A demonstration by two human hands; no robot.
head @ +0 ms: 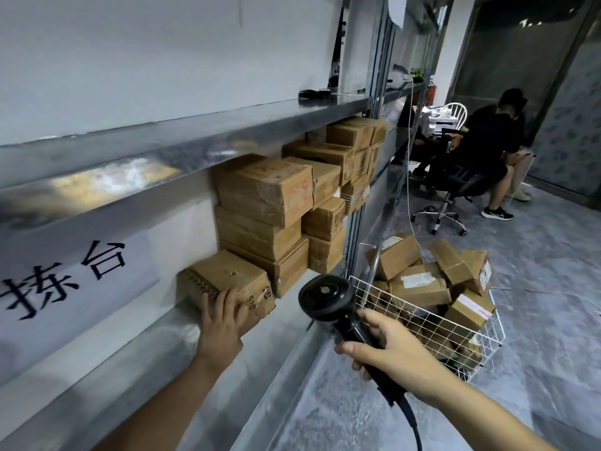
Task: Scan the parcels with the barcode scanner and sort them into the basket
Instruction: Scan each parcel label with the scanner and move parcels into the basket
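Note:
A brown cardboard parcel (227,281) lies alone on the metal shelf (195,353), left of a stack of similar parcels (276,206). My left hand (222,323) grips this parcel's near face, fingers spread over it. My right hand (387,349) holds a black barcode scanner (328,299) by its handle; the round head points toward the parcel, and the cable trails down. A white wire basket (432,323) stands on the floor to the right, holding several taped parcels (419,284).
An upper metal shelf (195,138) overhangs the parcels. A white paper sign (65,281) hangs on the wall at left. Shelf posts (357,229) stand between shelf and basket. A seated person (494,151) on an office chair is farther back on the grey floor.

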